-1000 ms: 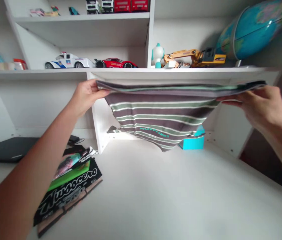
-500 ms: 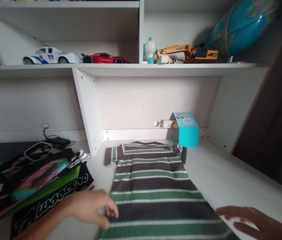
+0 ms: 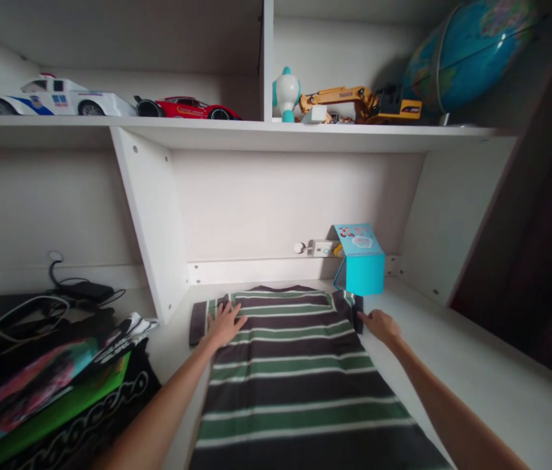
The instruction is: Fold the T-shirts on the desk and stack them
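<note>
A striped T-shirt (image 3: 295, 372) in dark grey, green and white lies spread on the white desk, its collar end toward the back wall. My left hand (image 3: 226, 324) rests on the shirt near its left shoulder, fingers spread over the cloth. At the opposite side, my right hand (image 3: 380, 324) has its fingers closed at the edge of the right sleeve (image 3: 357, 312), which looks bunched. The shirt's lower end runs out of view at the bottom.
Folded dark clothes (image 3: 61, 385) with bright prints lie at left, near a cable and a black adapter (image 3: 91, 290). Behind the right sleeve stands a blue desk calendar (image 3: 364, 271). A white divider (image 3: 146, 222) rises at left; toys and a globe (image 3: 472, 55) sit above.
Both hands have moved forward from the shirt's lower part to its shoulders. The left now lies on the cloth and the right has closed on the sleeve edge. The view has shifted slightly right.
</note>
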The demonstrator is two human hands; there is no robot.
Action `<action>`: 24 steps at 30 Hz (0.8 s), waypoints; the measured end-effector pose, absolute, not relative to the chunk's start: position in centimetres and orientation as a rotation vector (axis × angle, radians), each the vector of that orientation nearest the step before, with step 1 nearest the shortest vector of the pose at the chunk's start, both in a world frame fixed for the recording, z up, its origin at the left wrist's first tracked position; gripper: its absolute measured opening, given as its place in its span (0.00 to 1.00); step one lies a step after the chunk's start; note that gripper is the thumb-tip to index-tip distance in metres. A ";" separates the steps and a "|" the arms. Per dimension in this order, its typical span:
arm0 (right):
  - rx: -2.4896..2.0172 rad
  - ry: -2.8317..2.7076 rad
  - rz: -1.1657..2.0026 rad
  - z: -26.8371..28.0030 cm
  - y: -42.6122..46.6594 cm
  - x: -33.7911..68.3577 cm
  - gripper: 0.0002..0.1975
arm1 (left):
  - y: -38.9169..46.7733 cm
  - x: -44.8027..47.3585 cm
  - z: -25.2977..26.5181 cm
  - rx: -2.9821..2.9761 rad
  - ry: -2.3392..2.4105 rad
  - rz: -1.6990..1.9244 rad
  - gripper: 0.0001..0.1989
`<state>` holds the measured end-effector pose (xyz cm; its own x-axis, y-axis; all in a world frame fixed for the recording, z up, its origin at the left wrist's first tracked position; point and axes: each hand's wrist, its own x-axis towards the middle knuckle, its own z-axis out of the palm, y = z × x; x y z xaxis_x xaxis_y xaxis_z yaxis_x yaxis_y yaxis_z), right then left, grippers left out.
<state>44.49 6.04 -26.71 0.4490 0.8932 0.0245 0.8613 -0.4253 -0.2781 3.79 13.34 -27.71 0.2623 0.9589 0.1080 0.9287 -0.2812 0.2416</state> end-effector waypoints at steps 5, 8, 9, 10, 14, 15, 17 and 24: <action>-2.523 -1.480 0.130 -27.3 8.7 44.5 0.14 | 13.7 3.3 -28.5 2.346 1.841 0.208 0.36; -2.559 -1.401 0.029 -26.2 8.3 47.0 0.15 | 13.8 3.3 -28.2 2.298 1.872 0.142 0.37; -2.562 -1.398 0.002 -25.8 7.9 47.8 0.15 | 13.8 3.4 -27.8 2.283 1.873 0.117 0.37; -2.556 -1.412 -0.020 -25.6 7.4 48.3 0.15 | 13.9 3.5 -27.3 2.267 1.863 0.083 0.38; -2.447 -1.595 -0.114 -25.4 6.0 45.7 0.21 | 14.7 3.7 -24.8 2.216 1.777 -0.088 0.40; -2.388 -1.681 -0.135 -25.7 5.9 43.9 0.22 | 15.1 3.7 -24.4 2.225 1.767 -0.097 0.41; -2.230 -1.900 -0.142 -26.5 5.6 39.9 0.24 | 15.9 3.6 -24.1 2.252 1.774 -0.076 0.39; -1.916 -2.417 0.160 -26.8 2.2 31.9 0.27 | 19.0 0.9 -26.5 2.240 1.766 0.034 0.32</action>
<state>31.92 2.22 -26.81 -0.2295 0.9731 -0.0222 0.9675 0.2256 -0.1144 0.86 19.01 -26.51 0.2492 0.9555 -0.1579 0.9487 -0.2081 0.2381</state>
